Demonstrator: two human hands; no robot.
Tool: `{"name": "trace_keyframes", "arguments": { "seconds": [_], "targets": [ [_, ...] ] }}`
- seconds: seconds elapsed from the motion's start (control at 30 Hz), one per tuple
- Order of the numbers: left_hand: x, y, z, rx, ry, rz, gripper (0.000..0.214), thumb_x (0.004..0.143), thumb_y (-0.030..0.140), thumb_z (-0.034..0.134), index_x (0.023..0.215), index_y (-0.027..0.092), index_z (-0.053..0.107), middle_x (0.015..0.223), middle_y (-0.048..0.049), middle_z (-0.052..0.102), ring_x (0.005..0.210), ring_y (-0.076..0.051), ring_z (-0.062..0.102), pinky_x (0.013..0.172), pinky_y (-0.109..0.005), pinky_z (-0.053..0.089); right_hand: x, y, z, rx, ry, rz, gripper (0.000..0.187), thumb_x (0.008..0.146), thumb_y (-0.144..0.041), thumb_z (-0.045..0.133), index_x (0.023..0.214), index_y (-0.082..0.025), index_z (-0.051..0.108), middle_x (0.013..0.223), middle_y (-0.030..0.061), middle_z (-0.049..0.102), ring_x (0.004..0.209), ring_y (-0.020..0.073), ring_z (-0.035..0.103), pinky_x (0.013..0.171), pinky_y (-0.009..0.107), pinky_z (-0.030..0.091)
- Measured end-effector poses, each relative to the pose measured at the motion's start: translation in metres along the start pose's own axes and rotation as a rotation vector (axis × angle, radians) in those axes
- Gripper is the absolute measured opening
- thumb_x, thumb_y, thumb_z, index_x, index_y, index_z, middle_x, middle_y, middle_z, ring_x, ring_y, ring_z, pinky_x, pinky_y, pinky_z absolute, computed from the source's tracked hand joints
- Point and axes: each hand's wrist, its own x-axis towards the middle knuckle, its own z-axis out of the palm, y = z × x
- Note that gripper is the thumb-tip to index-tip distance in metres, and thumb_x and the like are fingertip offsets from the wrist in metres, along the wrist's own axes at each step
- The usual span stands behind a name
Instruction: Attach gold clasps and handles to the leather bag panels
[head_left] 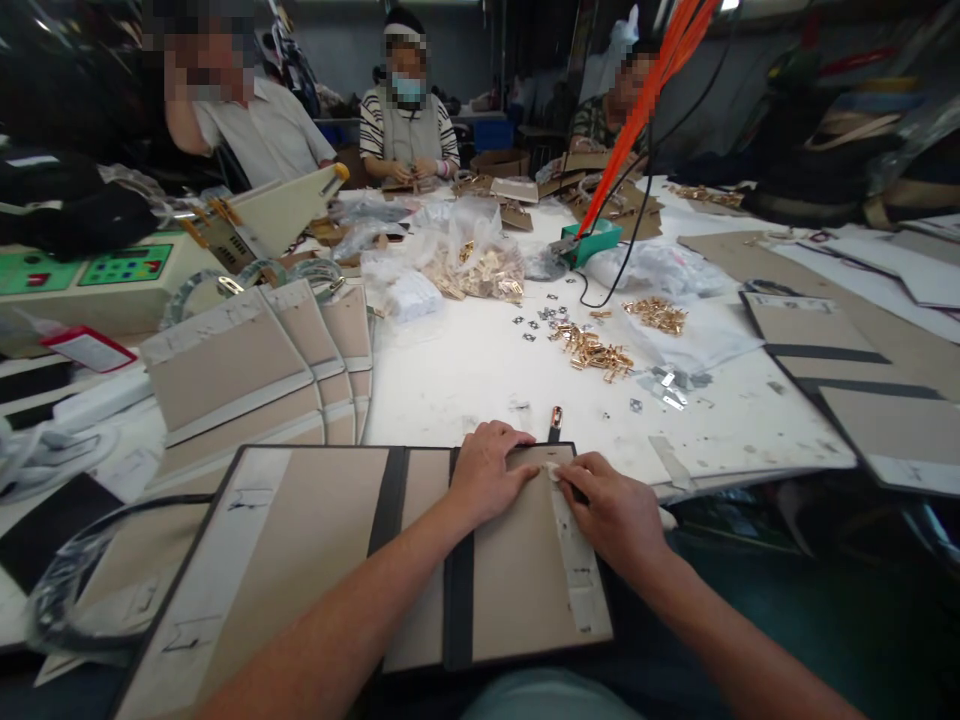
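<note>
A folder-like panel (315, 540) of beige board with dark edging and dark bands lies open before me. My left hand (487, 475) rests on its right part near the top edge, thumb and fingers apart. My right hand (619, 515) has its fingertips pinched at the upper end of a whitish tape strip (576, 560), which runs down the panel's right side. The strip's top is bunched up between both hands. A dark tab with a shiny gold metal piece (556, 418) sticks out past the top edge. My right palm is hidden from view.
Stacked beige panels (232, 365) stand at left beside a machine with green controls (124, 265). Gold metal fittings (596, 352) and small silver plates (671, 390) lie on the white table (457, 370). Orange cord (637, 110) hangs down. Several people (409, 130) sit opposite.
</note>
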Motion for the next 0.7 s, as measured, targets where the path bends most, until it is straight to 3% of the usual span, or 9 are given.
{"name": "trace_keyframes", "arguments": {
  "seconds": [0.1, 0.23, 0.37, 0.53, 0.7],
  "targets": [
    [-0.005, 0.006, 0.0, 0.076, 0.07, 0.035, 0.03, 0.083, 0.037, 0.084, 0.111, 0.03, 0.076, 0.116, -0.0035, 0.068, 0.114, -0.027, 0.057, 0.093, -0.043, 0.043, -0.007, -0.002, 0.001, 0.044, 0.006, 0.009, 0.027, 0.103, -0.035, 0.055, 0.12, -0.031, 0.075, 0.114, 0.0027, 0.072, 0.076, 0.0138, 0.069, 0.063, 0.026, 0.042],
    [-0.016, 0.02, 0.003, 0.179, 0.077, 0.129, 0.008, 0.095, 0.028, 0.07, 0.102, 0.027, 0.076, 0.106, -0.0031, 0.069, 0.107, -0.025, 0.057, 0.091, -0.044, 0.042, -0.004, -0.001, 0.002, 0.067, 0.031, 0.068, 0.024, 0.102, -0.041, 0.058, 0.105, -0.031, 0.079, 0.104, 0.0006, 0.071, 0.075, 0.0135, 0.068, 0.062, 0.026, 0.04],
    [-0.033, 0.03, 0.009, 0.224, 0.058, 0.138, 0.019, 0.102, 0.026, 0.057, 0.112, 0.025, 0.073, 0.11, -0.0048, 0.07, 0.107, -0.025, 0.058, 0.095, -0.045, 0.044, 0.007, 0.002, 0.002, 0.021, 0.063, 0.141, 0.02, 0.099, -0.039, 0.063, 0.09, -0.026, 0.075, 0.094, 0.0002, 0.071, 0.075, 0.0159, 0.066, 0.063, 0.028, 0.037],
    [-0.051, 0.034, 0.015, 0.278, 0.028, 0.136, 0.04, 0.101, 0.031, 0.055, 0.14, 0.021, 0.06, 0.141, -0.0093, 0.061, 0.13, -0.03, 0.052, 0.117, -0.049, 0.036, 0.008, 0.004, 0.003, -0.013, 0.07, 0.138, 0.016, 0.1, -0.033, 0.063, 0.108, -0.027, 0.075, 0.101, 0.0013, 0.073, 0.081, 0.0179, 0.068, 0.064, 0.028, 0.037],
    [-0.054, 0.029, 0.017, 0.291, -0.006, 0.145, 0.045, 0.103, 0.035, 0.051, 0.145, 0.02, 0.056, 0.153, -0.0098, 0.054, 0.138, -0.031, 0.047, 0.123, -0.05, 0.031, -0.002, 0.0, 0.008, -0.084, 0.076, 0.121, 0.025, 0.104, -0.035, 0.054, 0.114, -0.028, 0.076, 0.105, 0.0027, 0.072, 0.077, 0.0164, 0.067, 0.061, 0.028, 0.036]
  ]
}}
